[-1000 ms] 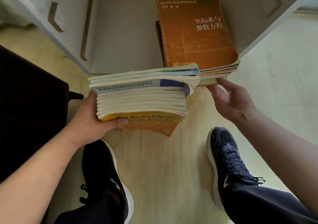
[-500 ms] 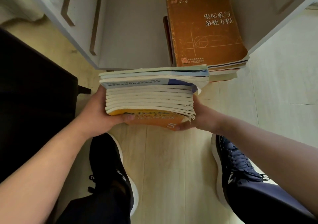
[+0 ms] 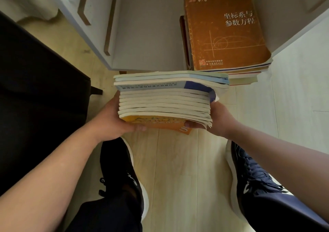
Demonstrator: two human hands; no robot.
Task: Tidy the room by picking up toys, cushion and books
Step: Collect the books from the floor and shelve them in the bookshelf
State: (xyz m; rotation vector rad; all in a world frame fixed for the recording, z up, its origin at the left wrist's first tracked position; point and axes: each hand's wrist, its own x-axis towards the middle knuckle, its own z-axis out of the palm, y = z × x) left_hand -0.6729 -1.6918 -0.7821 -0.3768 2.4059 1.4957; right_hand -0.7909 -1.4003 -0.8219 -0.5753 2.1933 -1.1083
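Room: a pale wood-plank floor, on which the person stands in dark lace-up shoes. A large black piece of furniture fills the left side.

Storage: a low white cabinet compartment opens toward the person. Its right half holds a flat pile topped by an orange-brown paperback textbook, whose near edge overhangs the compartment's front lip. The left half shows bare panel.

Task item: a thick stack of white-edged paperback books with an orange cover at the bottom is held off the floor, just before the compartment mouth. Its long axis runs side to side across the body, parallel to the front lip. Its right end overlaps the shelved pile in this view (whether they touch cannot be told). The bare half lies ahead and slightly to the left, so the placing move is judged to be a forward push with a small leftward shift.

Hands: the left hand clasps the stack's left end and the right hand its right end, at equal reach. Both thumbs curl onto the near lower edge; the other fingers are hidden beneath.

Risk: the loose upper books could slide.
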